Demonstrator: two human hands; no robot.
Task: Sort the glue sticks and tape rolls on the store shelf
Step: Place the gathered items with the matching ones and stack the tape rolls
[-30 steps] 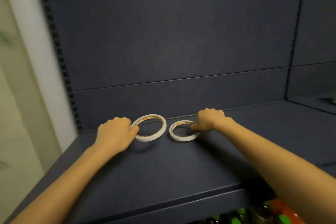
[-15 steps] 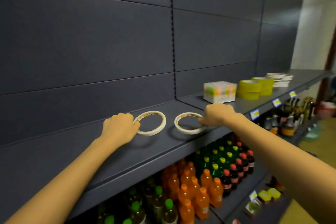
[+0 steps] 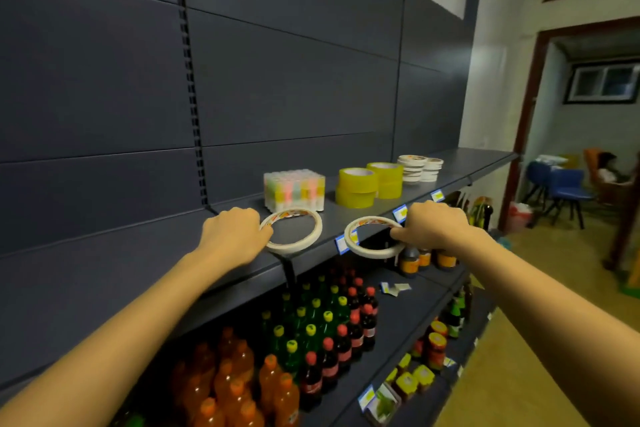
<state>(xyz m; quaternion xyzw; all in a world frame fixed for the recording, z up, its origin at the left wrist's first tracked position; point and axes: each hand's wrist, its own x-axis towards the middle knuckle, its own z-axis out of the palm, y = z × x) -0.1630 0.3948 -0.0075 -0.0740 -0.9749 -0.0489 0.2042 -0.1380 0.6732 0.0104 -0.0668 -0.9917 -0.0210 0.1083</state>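
On my feed the wearer's left forearm (image 3: 131, 315) and right forearm (image 3: 540, 291) are both bare, uncovered from the wrist back to where the bottom edge of the frame cuts them off. The left hand (image 3: 232, 232) and right hand (image 3: 433, 227) are bare as well, each showing a rounded row of knuckles. The wide lens stretches the arms near the corners, so I may be missing fine marks on them.

Nothing can be read. The small blue-and-yellow price tags (image 3: 400, 213) on the front edge of the dark grey metal shelf (image 3: 464, 161) are blurred. So is the orange print inside the left thin white tape ring (image 3: 298, 247) above that edge and the right thin white tape ring (image 3: 369, 252) just off it.
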